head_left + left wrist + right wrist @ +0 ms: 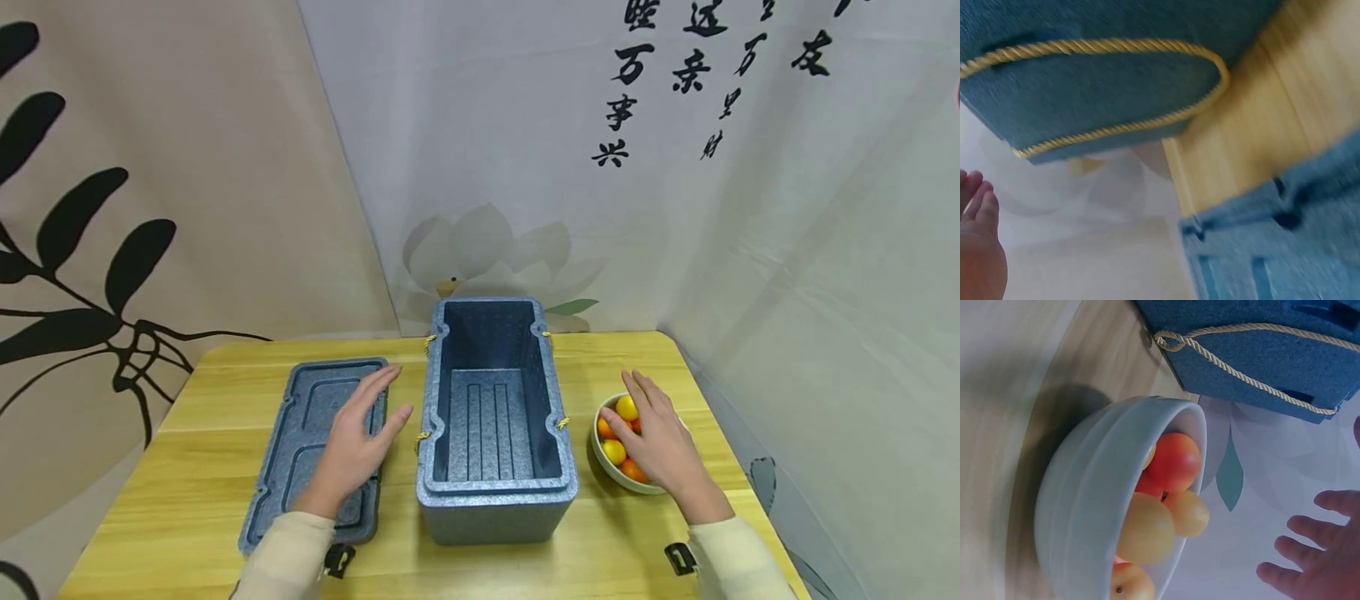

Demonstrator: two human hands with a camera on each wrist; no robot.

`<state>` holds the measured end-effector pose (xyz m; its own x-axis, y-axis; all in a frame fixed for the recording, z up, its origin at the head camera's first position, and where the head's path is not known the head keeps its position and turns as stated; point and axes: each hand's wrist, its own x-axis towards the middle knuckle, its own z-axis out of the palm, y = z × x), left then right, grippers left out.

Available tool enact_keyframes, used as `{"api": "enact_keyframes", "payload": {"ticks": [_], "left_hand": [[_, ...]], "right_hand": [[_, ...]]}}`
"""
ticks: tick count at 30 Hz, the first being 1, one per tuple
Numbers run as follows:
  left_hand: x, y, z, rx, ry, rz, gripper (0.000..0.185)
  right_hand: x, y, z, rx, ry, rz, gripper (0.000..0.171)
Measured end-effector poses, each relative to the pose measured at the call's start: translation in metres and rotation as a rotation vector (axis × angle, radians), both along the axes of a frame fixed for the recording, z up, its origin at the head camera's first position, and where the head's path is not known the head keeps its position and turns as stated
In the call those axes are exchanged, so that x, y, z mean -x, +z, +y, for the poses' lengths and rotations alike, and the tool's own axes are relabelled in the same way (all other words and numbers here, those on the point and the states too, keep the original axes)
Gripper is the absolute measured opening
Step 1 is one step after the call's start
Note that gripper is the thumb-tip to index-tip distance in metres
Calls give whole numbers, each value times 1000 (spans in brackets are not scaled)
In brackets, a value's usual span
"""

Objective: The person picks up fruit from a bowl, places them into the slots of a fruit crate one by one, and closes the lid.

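A white bowl (1079, 500) on the right of the table holds several small round yellow and red-orange fruits (1175, 462). Above it, in the head view, hovers my right hand (660, 437), its fingers extended and gripping nothing. My left hand (360, 446) is held over the blue-grey lid (273, 475), fingers straight and thumb spread, also with nothing in it. Between the hands stands a blue-grey foam box (495, 521) without its lid, its grooved floor bare. Yellow rope handles (1116, 47) hang along its sides.
Everything stands on a light wooden table (187, 450). Behind it hangs a pale cloth backdrop (480, 150) with black characters and plant prints, close to the box's far end. Wood shows between the box and the bowl.
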<state>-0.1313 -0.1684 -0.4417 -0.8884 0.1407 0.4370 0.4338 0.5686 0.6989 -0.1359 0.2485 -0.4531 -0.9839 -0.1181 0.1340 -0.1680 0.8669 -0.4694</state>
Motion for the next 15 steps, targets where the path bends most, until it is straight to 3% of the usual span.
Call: {"api": "enact_keyframes", "payload": {"ticks": [3,6,11,15], "left_hand": [[2,3,9,-37,-53,25,58],[3,4,15,-54,-86,4,60],[0,4,22,-42,-92,-82,66],[-1,3,25,-39,-94,-88,67]], "right_hand": [[-1,-2,3,30,-10,-26,79],[-2,-4,5,51,-16,-43,79],[-5,-9,11,64,-18,-48,78],[-6,-12,16,75,-19,-62,77]]}}
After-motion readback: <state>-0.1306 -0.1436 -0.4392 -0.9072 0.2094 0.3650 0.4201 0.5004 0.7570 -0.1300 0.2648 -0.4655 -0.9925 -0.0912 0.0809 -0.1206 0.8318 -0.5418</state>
